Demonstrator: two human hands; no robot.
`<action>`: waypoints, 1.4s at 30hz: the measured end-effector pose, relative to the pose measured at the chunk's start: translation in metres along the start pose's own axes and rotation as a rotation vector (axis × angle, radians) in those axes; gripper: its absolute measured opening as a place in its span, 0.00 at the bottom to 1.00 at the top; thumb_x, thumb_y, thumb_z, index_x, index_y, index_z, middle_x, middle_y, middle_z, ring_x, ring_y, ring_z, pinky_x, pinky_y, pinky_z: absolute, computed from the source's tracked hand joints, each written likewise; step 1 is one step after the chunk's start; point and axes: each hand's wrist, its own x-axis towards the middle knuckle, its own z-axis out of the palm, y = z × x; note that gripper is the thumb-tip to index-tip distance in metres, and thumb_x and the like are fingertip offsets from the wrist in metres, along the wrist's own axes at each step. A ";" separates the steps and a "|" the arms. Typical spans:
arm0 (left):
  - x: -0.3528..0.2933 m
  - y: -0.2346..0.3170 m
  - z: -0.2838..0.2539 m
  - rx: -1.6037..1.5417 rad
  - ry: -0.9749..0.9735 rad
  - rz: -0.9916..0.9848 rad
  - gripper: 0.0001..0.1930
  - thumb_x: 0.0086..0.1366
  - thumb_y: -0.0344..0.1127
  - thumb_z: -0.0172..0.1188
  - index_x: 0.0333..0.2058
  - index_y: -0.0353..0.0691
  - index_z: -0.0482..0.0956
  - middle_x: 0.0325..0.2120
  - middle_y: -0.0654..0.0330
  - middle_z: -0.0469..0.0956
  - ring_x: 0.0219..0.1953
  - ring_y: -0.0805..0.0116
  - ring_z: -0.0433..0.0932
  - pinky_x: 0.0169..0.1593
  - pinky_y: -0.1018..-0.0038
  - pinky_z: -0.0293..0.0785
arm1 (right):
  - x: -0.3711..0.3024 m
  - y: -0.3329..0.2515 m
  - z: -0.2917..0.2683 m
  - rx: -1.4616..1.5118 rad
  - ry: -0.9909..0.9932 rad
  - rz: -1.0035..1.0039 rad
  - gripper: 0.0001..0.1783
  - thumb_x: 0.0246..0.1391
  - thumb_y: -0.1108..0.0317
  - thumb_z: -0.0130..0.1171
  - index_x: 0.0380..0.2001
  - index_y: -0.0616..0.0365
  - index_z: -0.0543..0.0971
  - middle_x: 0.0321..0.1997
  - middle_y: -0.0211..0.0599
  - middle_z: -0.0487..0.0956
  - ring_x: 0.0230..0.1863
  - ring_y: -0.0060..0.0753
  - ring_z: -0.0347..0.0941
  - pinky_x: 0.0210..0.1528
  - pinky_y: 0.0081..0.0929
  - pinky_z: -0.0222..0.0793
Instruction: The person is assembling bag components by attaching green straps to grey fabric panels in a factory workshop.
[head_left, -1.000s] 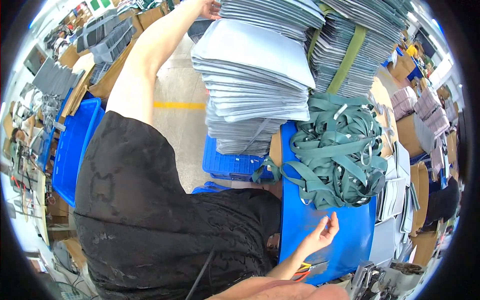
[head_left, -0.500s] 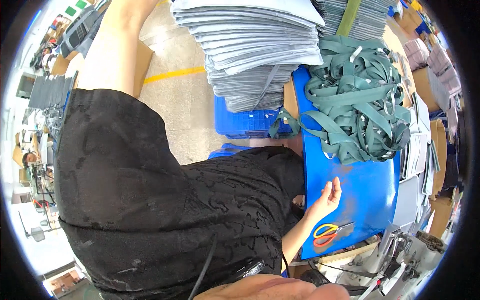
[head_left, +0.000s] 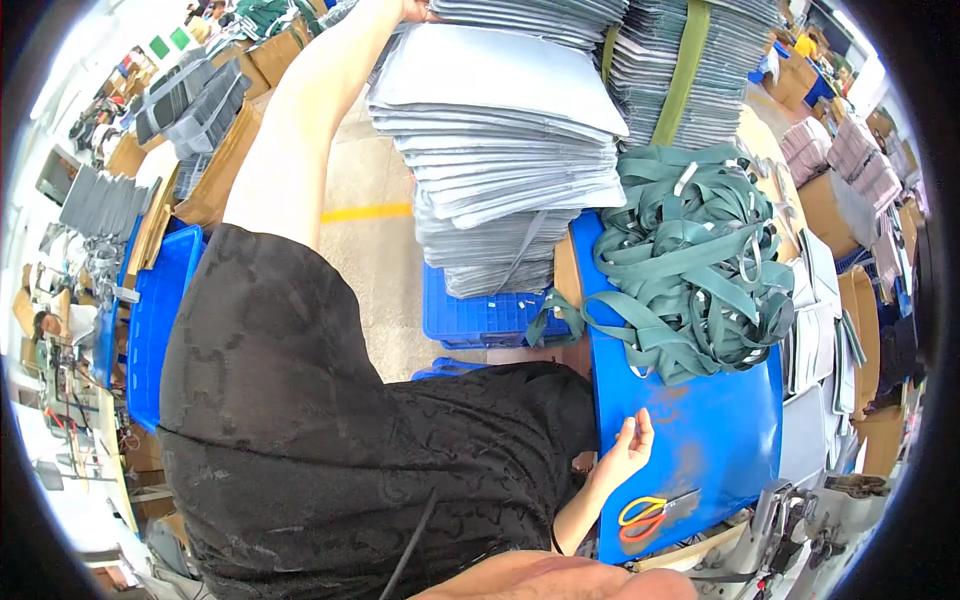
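Note:
My left arm stretches far forward, and my left hand [head_left: 414, 11] is at the top edge of the view, beside the left edge of a far stack of grey fabric panels [head_left: 545, 14]. Its fingers are mostly cut off, so its grip is unclear. In front of that stands a nearer pile of light grey flat panels [head_left: 500, 75]. My right hand [head_left: 628, 455] hovers over a blue tabletop [head_left: 735, 440], palm up, fingers loosely bent and apart, holding nothing. Nearby lie scissors [head_left: 645, 515] with yellow and orange handles. A tangled heap of green straps [head_left: 690, 260] lies beyond them.
The near pile rests on a blue plastic crate [head_left: 470, 315]. A green band [head_left: 684, 70] wraps another panel stack at the back. A sewing machine [head_left: 800, 530] stands at the lower right. On the left are a blue bin [head_left: 165, 330] and cardboard boxes [head_left: 222, 165].
The view has tilted up, so stacks, straps and scissors sit lower in it. My left hand has come into view beside the far stack. My right hand keeps much the same pose.

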 end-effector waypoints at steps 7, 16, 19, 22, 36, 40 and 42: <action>0.016 0.001 -0.021 -0.168 -0.042 -0.056 0.32 0.63 0.55 0.68 0.54 0.34 0.73 0.46 0.50 0.82 0.46 0.51 0.84 0.47 0.51 0.85 | -0.004 0.003 0.007 0.034 -0.019 0.027 0.17 0.64 0.72 0.62 0.55 0.61 0.81 0.48 0.28 0.82 0.38 0.14 0.70 0.36 0.14 0.64; -0.056 0.003 -0.079 -0.238 -0.128 0.088 0.24 0.66 0.54 0.65 0.45 0.37 0.80 0.37 0.54 0.84 0.38 0.57 0.85 0.42 0.55 0.86 | -0.004 -0.001 0.015 0.016 -0.024 0.015 0.16 0.65 0.72 0.62 0.54 0.61 0.81 0.47 0.28 0.81 0.38 0.14 0.69 0.36 0.14 0.64; -0.090 -0.011 -0.085 -0.222 -0.152 0.131 0.21 0.65 0.53 0.65 0.43 0.40 0.84 0.33 0.56 0.85 0.35 0.61 0.85 0.39 0.58 0.85 | 0.004 -0.005 0.022 -0.011 -0.054 0.008 0.16 0.65 0.72 0.62 0.55 0.61 0.81 0.47 0.28 0.81 0.38 0.14 0.70 0.37 0.13 0.64; -0.103 -0.032 -0.108 -0.125 -0.192 0.222 0.16 0.63 0.46 0.68 0.42 0.41 0.83 0.38 0.62 0.84 0.41 0.69 0.83 0.51 0.64 0.82 | 0.017 -0.007 0.026 0.002 -0.104 -0.024 0.18 0.65 0.72 0.62 0.57 0.61 0.79 0.50 0.30 0.81 0.41 0.16 0.72 0.39 0.14 0.66; -0.213 -0.052 -0.073 -0.044 -0.147 0.168 0.20 0.65 0.45 0.66 0.48 0.35 0.80 0.40 0.60 0.83 0.40 0.69 0.83 0.47 0.71 0.83 | 0.194 -0.341 0.288 0.476 -0.829 0.047 0.53 0.58 0.35 0.62 0.77 0.52 0.54 0.68 0.44 0.70 0.62 0.37 0.71 0.59 0.43 0.65; -0.222 -0.048 -0.090 0.084 -0.099 0.157 0.25 0.63 0.48 0.69 0.52 0.36 0.78 0.45 0.59 0.82 0.46 0.68 0.82 0.52 0.69 0.80 | 0.188 -0.346 0.311 0.421 -0.817 -0.052 0.52 0.53 0.53 0.71 0.74 0.58 0.57 0.62 0.40 0.74 0.56 0.31 0.71 0.54 0.40 0.67; -0.214 -0.036 -0.096 0.217 -0.021 0.336 0.26 0.64 0.49 0.68 0.54 0.38 0.78 0.47 0.59 0.81 0.49 0.68 0.81 0.55 0.68 0.78 | 0.188 -0.340 0.309 0.432 -0.803 -0.040 0.52 0.53 0.56 0.71 0.74 0.60 0.57 0.60 0.42 0.75 0.54 0.33 0.74 0.54 0.38 0.69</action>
